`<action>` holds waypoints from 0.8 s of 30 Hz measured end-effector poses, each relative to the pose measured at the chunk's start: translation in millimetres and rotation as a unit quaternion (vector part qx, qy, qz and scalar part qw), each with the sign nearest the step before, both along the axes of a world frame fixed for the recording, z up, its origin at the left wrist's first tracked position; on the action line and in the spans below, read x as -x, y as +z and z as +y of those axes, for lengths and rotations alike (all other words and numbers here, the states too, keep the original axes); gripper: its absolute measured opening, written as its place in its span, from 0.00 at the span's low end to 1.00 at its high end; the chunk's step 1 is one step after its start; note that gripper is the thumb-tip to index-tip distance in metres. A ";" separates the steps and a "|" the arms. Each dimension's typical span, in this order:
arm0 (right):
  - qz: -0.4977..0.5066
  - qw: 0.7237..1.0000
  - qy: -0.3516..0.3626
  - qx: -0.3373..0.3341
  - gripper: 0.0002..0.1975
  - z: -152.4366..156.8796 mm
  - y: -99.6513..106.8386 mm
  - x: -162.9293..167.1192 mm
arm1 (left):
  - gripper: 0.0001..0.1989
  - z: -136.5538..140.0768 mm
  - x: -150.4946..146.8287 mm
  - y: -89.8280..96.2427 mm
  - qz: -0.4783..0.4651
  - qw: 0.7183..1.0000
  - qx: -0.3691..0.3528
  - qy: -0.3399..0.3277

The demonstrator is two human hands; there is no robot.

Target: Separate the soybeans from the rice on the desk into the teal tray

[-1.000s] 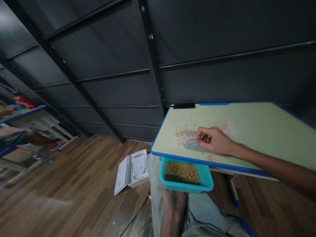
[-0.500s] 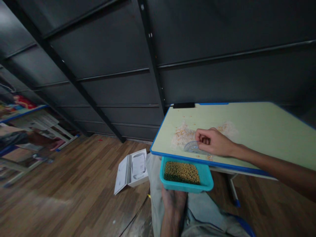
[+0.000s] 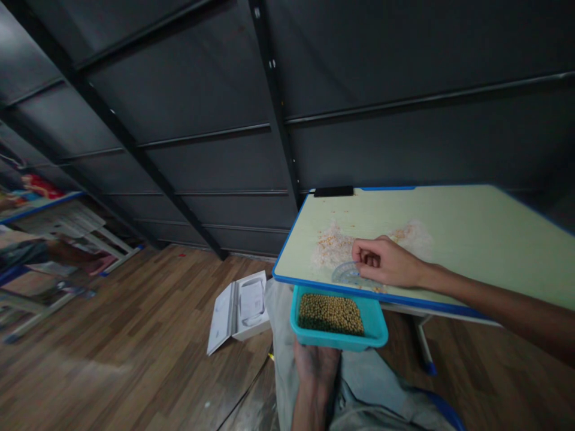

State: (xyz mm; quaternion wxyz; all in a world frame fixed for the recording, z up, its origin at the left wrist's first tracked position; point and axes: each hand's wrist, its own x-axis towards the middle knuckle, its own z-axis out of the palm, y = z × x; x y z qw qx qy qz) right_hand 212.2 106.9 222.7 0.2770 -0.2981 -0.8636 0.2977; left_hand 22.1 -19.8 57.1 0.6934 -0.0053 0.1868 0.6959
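My right hand [image 3: 384,261] is closed on a clear protractor [image 3: 345,273], which lies low against the tabletop close to its front edge. Just beyond it spreads a patch of white grains mixed with orange bits [image 3: 333,245]. Below that edge, my left hand [image 3: 317,362] holds up a turquoise plastic tray [image 3: 375,338] from underneath; the tray hides most of its fingers. Round tan beans [image 3: 332,312] fill much of the tray, leaving its right end bare. A few orange bits [image 3: 378,290] sit at the table edge above the tray.
A second pale patch of grains [image 3: 412,236] lies right of my hand on the table [image 3: 485,239]. A black flat object [image 3: 333,191] rests at the back edge. On the floor stands an open white box [image 3: 245,305], with a cable nearby. At far left a person's leg [image 3: 58,251] shows under another table.
My right hand and the protractor have shifted slightly left along the table's front edge. The tray and my left hand stay in place.
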 end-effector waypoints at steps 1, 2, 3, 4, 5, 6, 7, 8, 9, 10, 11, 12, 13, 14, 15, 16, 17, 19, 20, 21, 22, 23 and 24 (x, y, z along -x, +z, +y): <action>0.000 1.000 0.001 0.001 0.03 0.1 -0.2 0.0 | 0.21 -0.3 -0.3 1.5 0.006 1.000 -0.003 0.001; 0.001 1.000 0.002 0.003 0.03 0.1 -0.3 0.1 | 0.21 -0.7 -0.4 2.7 0.013 1.000 -0.005 -0.001; 0.001 1.000 0.002 0.005 0.03 0.2 -0.4 0.1 | 0.21 -1.2 -0.3 3.7 0.022 1.000 -0.008 -0.005; 0.001 1.000 0.003 0.007 0.03 0.2 -0.4 0.2 | 0.21 -1.8 -0.1 4.5 0.034 0.999 -0.010 -0.010; 0.001 1.000 0.003 0.009 0.03 0.1 -0.4 0.2 | 0.22 -2.3 0.2 5.1 0.047 0.999 -0.012 -0.015; 0.001 1.000 0.003 0.010 0.03 0.0 -0.4 0.2 | 0.22 -2.6 0.4 5.3 0.059 0.998 -0.014 -0.016; 0.001 1.000 0.003 0.011 0.03 -0.1 -0.5 0.2 | 0.22 -2.8 0.5 5.1 0.068 0.997 -0.015 -0.016; 0.001 1.000 0.004 0.011 0.03 -0.2 -0.7 0.2 | 0.22 -2.8 0.5 4.5 0.070 0.997 -0.015 -0.015; 0.002 1.000 0.005 0.010 0.03 -0.2 -0.8 0.3 | 0.21 -2.6 0.5 3.4 0.063 0.998 -0.014 -0.013; 0.002 1.000 0.006 0.010 0.03 -0.2 -1.1 0.3 | 0.21 -2.2 0.3 1.9 0.052 0.999 -0.014 -0.010; 0.003 1.000 0.008 0.010 0.03 -0.1 -1.3 0.4 | 0.20 -1.7 0.2 0.1 0.038 0.999 -0.014 -0.006; 0.004 1.000 0.011 0.010 0.03 0.0 -1.6 0.4 | 0.20 -1.1 0.1 -1.7 0.023 1.000 -0.013 -0.002; 0.005 1.000 0.014 0.009 0.03 0.1 -1.9 0.4 | 0.20 -0.5 0.1 -3.5 0.009 1.000 -0.013 0.002; 0.007 1.000 0.017 0.008 0.03 0.3 -2.2 0.4 | 0.20 0.1 0.1 -4.9 -0.002 1.000 -0.011 0.006; 0.008 1.000 0.019 0.007 0.03 0.5 -2.5 0.3 | 0.19 0.6 0.2 -6.0 -0.010 1.000 -0.009 0.008; 0.010 1.000 0.021 0.006 0.03 0.6 -2.7 0.2 | 0.20 0.9 0.4 -6.5 -0.017 1.000 -0.006 0.009; 0.011 1.000 0.023 0.006 0.03 0.7 -2.9 0.1 | 0.20 1.0 0.6 -6.5 -0.022 1.000 -0.001 0.010; 0.010 1.000 0.025 0.007 0.03 0.6 -2.9 -0.1 | 0.20 0.5 1.1 -5.1 -0.029 0.999 0.009 0.011; 0.009 1.000 0.026 0.007 0.04 0.4 -2.7 -0.1 | 0.20 0.1 1.3 -4.1 -0.030 0.999 0.013 0.010; 0.009 1.000 0.027 0.007 0.04 0.2 -2.3 0.0 | 0.20 -0.4 1.6 -2.9 -0.029 0.999 0.015 0.008; 0.009 1.000 0.029 0.007 0.04 -0.1 -1.9 0.1 | 0.20 -1.0 1.7 -1.7 -0.026 1.000 0.016 0.006; 0.009 0.999 0.031 0.008 0.03 -0.5 -1.4 0.3 | 0.20 -1.4 1.8 -0.7 -0.024 1.000 0.014 0.005; 0.009 0.999 0.033 0.008 0.03 -0.9 -0.9 0.5 | 0.20 -1.7 1.9 0.1 -0.022 1.000 0.012 0.004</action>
